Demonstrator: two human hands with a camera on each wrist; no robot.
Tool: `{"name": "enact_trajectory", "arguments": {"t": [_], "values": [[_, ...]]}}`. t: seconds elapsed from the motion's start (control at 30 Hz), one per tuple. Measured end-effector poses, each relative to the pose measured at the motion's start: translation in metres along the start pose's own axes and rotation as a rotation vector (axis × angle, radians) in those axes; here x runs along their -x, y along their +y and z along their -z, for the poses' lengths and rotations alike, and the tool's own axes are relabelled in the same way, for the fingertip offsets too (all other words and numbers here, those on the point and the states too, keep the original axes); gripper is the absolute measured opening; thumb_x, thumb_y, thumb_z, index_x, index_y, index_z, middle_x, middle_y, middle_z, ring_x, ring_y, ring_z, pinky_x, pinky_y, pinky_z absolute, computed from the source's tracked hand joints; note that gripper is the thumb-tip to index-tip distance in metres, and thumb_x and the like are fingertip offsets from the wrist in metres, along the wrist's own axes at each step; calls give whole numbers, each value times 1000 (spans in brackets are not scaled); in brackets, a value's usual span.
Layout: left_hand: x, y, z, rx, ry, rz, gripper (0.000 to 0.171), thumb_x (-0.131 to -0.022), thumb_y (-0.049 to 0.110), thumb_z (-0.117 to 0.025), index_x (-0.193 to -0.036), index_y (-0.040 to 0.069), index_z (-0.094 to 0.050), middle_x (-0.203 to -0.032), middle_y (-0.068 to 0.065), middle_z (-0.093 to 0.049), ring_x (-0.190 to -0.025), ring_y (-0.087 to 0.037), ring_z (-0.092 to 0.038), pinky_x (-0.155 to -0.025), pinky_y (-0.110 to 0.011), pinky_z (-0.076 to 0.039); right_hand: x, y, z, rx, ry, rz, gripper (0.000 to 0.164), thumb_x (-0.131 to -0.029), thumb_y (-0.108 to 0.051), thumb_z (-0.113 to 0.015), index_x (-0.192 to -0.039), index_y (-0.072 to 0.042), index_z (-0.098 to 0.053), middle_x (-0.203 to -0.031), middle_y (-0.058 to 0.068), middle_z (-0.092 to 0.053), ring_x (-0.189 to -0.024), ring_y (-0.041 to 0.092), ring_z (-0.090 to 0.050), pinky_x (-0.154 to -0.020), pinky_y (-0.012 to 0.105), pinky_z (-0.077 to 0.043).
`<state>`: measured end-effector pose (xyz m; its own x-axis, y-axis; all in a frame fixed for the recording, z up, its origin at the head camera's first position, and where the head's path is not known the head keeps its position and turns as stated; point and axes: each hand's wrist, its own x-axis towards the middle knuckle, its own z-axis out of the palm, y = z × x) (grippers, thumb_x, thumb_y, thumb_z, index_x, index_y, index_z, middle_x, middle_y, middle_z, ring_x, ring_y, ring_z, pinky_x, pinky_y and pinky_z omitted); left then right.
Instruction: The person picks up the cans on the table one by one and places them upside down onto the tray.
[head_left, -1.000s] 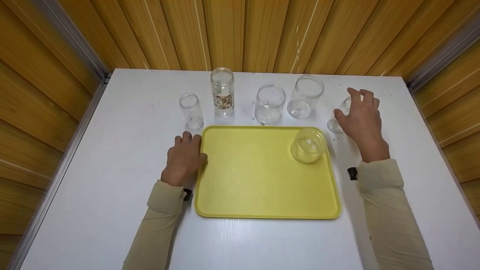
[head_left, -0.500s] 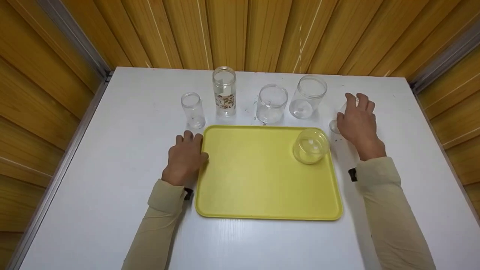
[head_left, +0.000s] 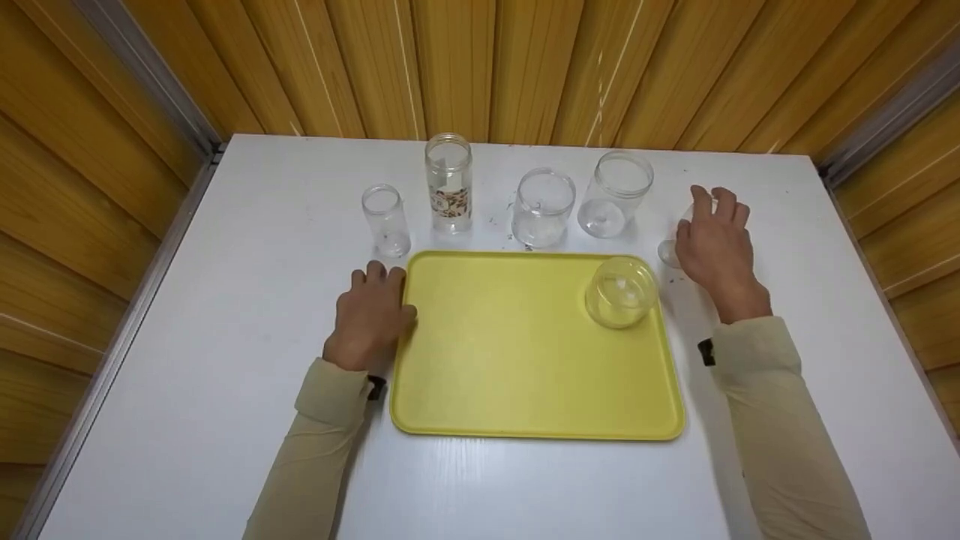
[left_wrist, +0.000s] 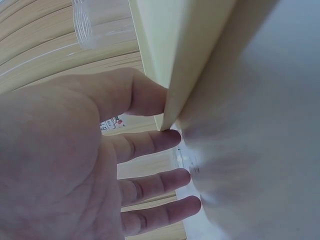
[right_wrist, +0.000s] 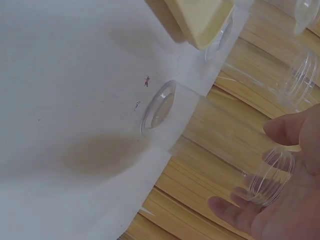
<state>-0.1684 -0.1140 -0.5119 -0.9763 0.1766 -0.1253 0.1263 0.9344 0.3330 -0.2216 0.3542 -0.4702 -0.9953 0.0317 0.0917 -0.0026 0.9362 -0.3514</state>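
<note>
My left hand (head_left: 367, 319) rests at the left edge of the yellow tray (head_left: 517, 352). Its thumb lies on the rim and its fingers reach down to the table, nearly straight, as the left wrist view shows. On the far right, my right hand (head_left: 716, 244) has its thumb and fingers round the threaded neck of a slim clear jar (right_wrist: 210, 135). That jar stands upright on the table, its upper part mostly hidden by the hand in the head view. A low, wide clear jar (head_left: 621, 296) sits in the tray's far right corner.
Behind the tray stand a small slim jar (head_left: 386, 225), a tall jar with a brown patterned label (head_left: 450, 199), a wide jar (head_left: 543, 214) and a larger one (head_left: 616, 195). Small crumbs dot the white table (head_left: 225, 337); a wood-patterned wall (head_left: 517, 71) closes its back.
My right hand has come down and left onto the slim jar at the far right, then held still there. The left hand stays at the tray's edge.
</note>
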Motion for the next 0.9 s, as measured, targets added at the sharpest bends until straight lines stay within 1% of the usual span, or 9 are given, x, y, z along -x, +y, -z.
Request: {"name": "enact_trajectory", "arguments": {"t": [0.2,0.33,0.47,0.63,0.77,0.9], "values": [[-2,0,0,5,-12,5,46,-98,22,-62,-138,-1,-58,-127,-23,-48,-106,-39,-44,-77,-55,-52,4,2,-2,-46,54,-30,56,-111,-15,-41,-162,7,-29,-159,37,-24,-143,55,-24,-100,72,-40],[-2,0,-1,-1,-3,2,47,-98,23,-64,-137,-2,-59,-126,-23,-49,-105,-39,-46,-76,-54,-53,7,3,-2,-136,141,-52,53,-110,-13,-47,-158,8,-38,-155,38,-32,-141,54,-30,-103,71,-41],[-2,1,-2,-24,3,2,48,-98,24,-66,-138,-2,-59,-126,-23,-50,-105,-39,-47,-76,-54,-54,11,5,0,-207,209,-68,53,-107,-9,-54,-155,11,-41,-151,38,-36,-138,54,-35,-105,71,-40],[-4,1,-2,-22,-15,21,51,-98,26,-64,-141,-1,-57,-125,-22,-49,-107,-39,-47,-79,-55,-54,17,3,6,-236,229,-109,54,-107,-8,-56,-156,8,-41,-152,36,-35,-139,52,-36,-109,68,-40],[-4,1,-1,-12,-19,25,49,-98,25,-64,-139,-1,-58,-124,-21,-49,-106,-38,-46,-79,-54,-53,23,1,10,-257,258,-135,53,-107,-9,-58,-156,6,-44,-152,34,-37,-140,51,-36,-111,65,-39],[-4,1,-1,-10,-18,23,47,-99,24,-64,-137,-1,-59,-121,-21,-48,-104,-37,-45,-77,-52,-52,29,-1,15,-290,294,-187,53,-107,-11,-59,-156,3,-46,-153,31,-38,-144,47,-35,-118,58,-35]]}}
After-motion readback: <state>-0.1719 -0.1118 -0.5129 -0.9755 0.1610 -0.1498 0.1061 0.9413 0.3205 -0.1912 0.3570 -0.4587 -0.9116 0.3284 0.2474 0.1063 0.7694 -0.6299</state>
